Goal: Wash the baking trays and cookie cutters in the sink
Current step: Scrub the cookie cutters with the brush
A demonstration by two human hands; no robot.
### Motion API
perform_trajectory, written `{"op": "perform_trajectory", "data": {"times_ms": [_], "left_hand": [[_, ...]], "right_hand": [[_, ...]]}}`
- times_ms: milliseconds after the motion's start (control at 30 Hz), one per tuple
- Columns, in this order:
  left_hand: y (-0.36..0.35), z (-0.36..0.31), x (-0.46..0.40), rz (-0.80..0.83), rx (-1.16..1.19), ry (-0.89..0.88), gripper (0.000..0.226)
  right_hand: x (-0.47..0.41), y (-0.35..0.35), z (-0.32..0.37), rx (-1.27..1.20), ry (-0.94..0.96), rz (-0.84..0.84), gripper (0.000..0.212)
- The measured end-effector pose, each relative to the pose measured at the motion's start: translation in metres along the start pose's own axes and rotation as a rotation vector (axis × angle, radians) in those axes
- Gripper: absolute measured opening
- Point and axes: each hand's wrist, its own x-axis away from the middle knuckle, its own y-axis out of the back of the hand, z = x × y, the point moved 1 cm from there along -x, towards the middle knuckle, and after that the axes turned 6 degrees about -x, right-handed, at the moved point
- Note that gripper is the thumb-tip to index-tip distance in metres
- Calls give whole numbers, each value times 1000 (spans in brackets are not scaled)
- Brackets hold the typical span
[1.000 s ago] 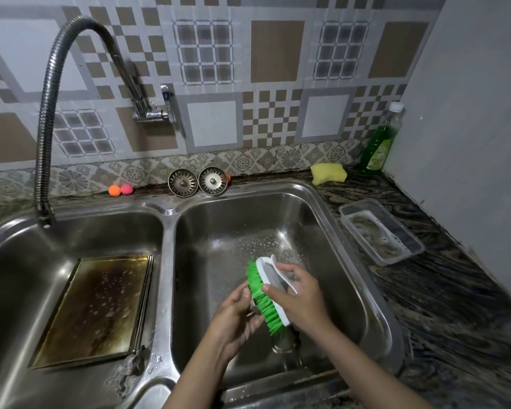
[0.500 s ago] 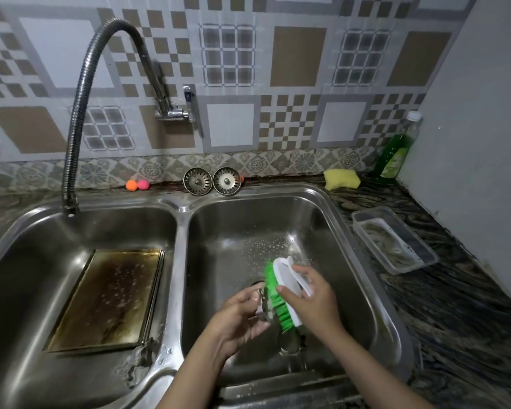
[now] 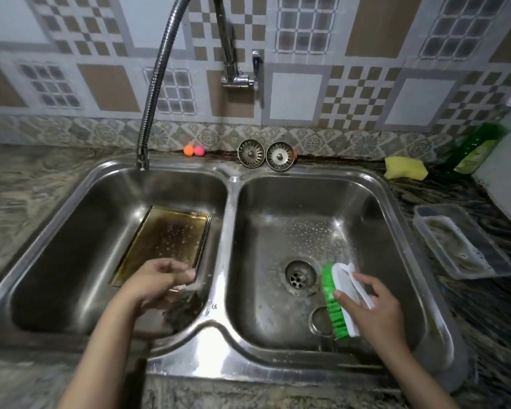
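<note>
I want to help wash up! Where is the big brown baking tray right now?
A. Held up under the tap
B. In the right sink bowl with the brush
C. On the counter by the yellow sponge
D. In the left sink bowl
D: the baking tray lies in the left sink bowl, while the right hand holds the green brush in the other bowl.

two bare forearms, nothing worn

both arms enter from the bottom edge and are bare from where they come into view down to the hands; no sleeve or cuff shows on either one. the left hand wears no glove, ring or bracelet that can be made out, though its fingers are blurred. the right hand is equally ungloved, its wrist free of a watch or band, and the nails on its fingers look short and unpainted.
</note>
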Motion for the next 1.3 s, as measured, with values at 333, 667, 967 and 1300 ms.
{"op": "perform_trajectory", "data": {"times_ms": [333,667,967,1300], "left_hand": [[1,55,-56,5,-373,177,14],[-90,-68,-8,-106,-239,-460,19],[-274,-48,-37,403,-1242,-682,65],[-318,-22,-57,415,-1498,-743,48]], "right_hand": [[-2,-12,5,-21,-12,3,43],[-21,15,9,-22,-68,-165,46],[-18,39,10,-38,-77,-243,47],[-31,71,32,-145,16,-290,46]]}}
